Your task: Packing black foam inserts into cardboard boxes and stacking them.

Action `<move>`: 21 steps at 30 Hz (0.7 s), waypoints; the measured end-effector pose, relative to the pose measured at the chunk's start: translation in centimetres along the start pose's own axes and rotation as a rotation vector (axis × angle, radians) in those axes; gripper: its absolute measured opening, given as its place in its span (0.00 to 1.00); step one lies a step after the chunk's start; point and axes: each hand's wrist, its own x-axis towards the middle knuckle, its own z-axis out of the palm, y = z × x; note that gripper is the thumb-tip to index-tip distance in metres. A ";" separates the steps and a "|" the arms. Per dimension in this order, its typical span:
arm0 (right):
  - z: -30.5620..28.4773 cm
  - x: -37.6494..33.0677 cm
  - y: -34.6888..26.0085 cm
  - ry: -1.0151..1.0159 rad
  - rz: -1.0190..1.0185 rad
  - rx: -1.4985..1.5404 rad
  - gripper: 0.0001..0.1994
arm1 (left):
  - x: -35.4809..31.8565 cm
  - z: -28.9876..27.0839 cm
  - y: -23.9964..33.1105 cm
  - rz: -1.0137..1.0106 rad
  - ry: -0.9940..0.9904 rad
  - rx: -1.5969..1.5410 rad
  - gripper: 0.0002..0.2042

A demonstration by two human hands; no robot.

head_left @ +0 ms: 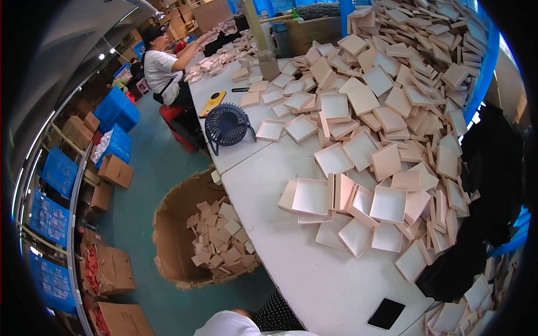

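Observation:
Neither of my hands shows; only a white sleeve (227, 325) with a sliver of bare arm and a dotted dark cloth (277, 313) appear at the lower edge. Before me, shallow pale-pink box halves with white insides lie in a loose heap on the white table (269, 224). Nearest are an upturned open box half (389, 204), another open box half (311, 196), and one tilted box half (412, 262) at the heap's front. A flat black square (386, 313) rests alone near the table's front edge.
A small dark fan (227, 124) and a yellow device (213, 104) stand on the table's left side. Below that edge, a large carton (168, 241) holds many box pieces. A co-worker (162, 70) sits farther along. Black cloth (487, 185) hangs at the right.

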 end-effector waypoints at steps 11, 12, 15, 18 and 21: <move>0.8 1.9 -4.3 0.109 -0.019 -0.227 0.20 | 1.1 -6.5 5.3 0.138 -0.095 0.009 0.23; 0.8 2.5 -4.9 0.040 -0.120 -0.359 0.20 | 0.7 -7.1 5.6 0.151 -0.103 -0.003 0.23; 1.1 2.9 -4.9 -0.028 -0.224 -0.510 0.20 | -0.4 -8.6 5.3 0.181 -0.130 -0.063 0.23; 1.7 2.7 -4.6 -0.014 -0.216 -0.542 0.20 | -1.5 -10.0 4.1 0.198 -0.159 -0.139 0.24; 1.6 2.2 -5.6 0.056 -0.219 -0.566 0.19 | -1.3 -9.8 5.3 0.238 -0.221 -0.172 0.24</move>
